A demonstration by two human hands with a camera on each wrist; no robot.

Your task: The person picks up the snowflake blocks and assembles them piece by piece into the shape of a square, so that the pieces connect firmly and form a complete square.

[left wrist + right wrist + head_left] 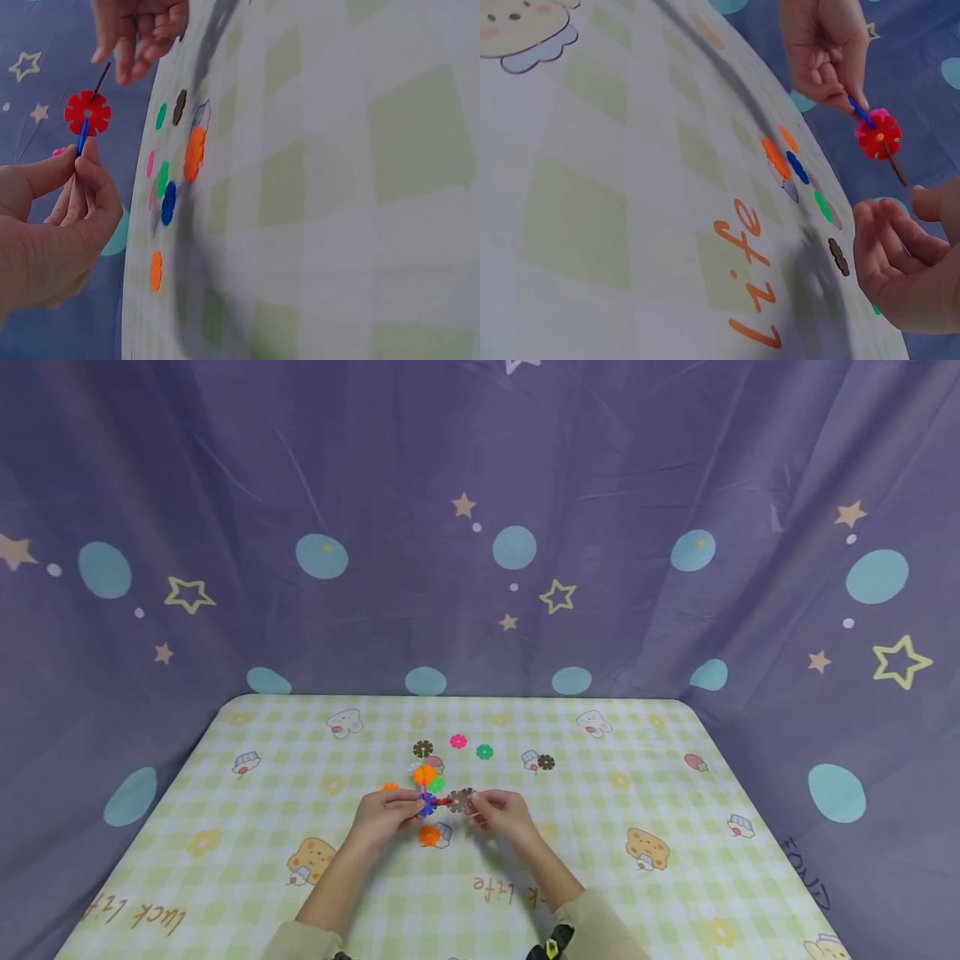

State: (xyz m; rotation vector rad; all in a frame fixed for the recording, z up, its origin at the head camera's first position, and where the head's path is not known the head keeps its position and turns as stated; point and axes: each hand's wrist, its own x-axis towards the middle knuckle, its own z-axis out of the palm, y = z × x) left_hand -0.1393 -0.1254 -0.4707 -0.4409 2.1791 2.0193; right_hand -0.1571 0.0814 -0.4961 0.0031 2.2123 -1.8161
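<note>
The left hand (64,232) pinches a thin blue disc (82,139) between thumb and finger. The blue disc is stuck into a red disc (97,114), and a brown disc (454,804) pokes out from the other side. All three are up above the table (600,885). They look like flat, smooth plastic flowers with little slots cut round their bumpy edges. The right hand (904,262) is just beside the brown disc, its fingers loosely bent and holding nothing. A pink disc (458,741) and a green disc (484,752) lie on the checked tabletop. Behind hangs a wrinkly purple cloth (615,460).
</note>
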